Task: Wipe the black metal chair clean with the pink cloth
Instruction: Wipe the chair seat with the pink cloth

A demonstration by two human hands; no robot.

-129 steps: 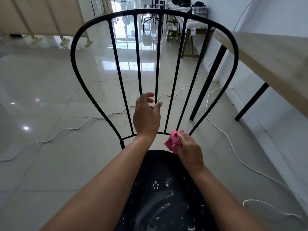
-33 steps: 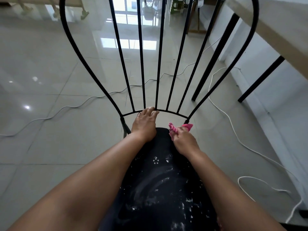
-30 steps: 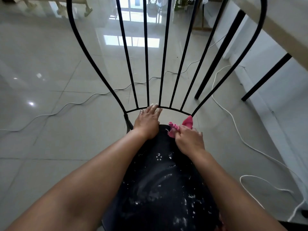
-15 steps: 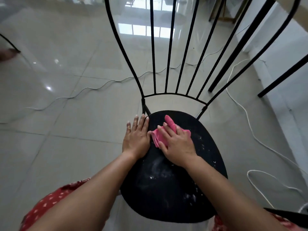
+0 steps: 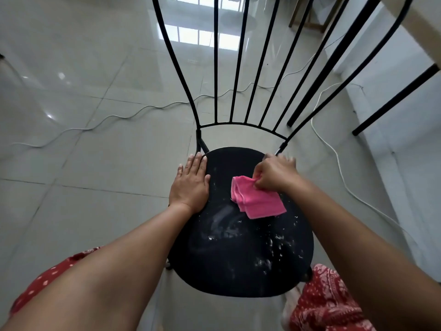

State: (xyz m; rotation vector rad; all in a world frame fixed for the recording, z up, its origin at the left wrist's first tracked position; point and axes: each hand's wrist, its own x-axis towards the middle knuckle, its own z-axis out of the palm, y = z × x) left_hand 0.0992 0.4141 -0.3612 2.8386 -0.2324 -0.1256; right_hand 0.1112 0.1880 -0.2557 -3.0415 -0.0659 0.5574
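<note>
The left hand (image 5: 189, 185) lies flat, fingers straight, on the black chair (image 5: 238, 271) seat's ten o'clock edge; the right hand (image 5: 274, 174) pinches the pink cloth (image 5: 257, 203), spread at its seven o'clock.

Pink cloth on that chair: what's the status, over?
Left hand flat on the chair seat, left edge. Right hand pinching pink cloth, draped on seat. White residue across seat's near half. Nothing blocking the cloth.
</note>
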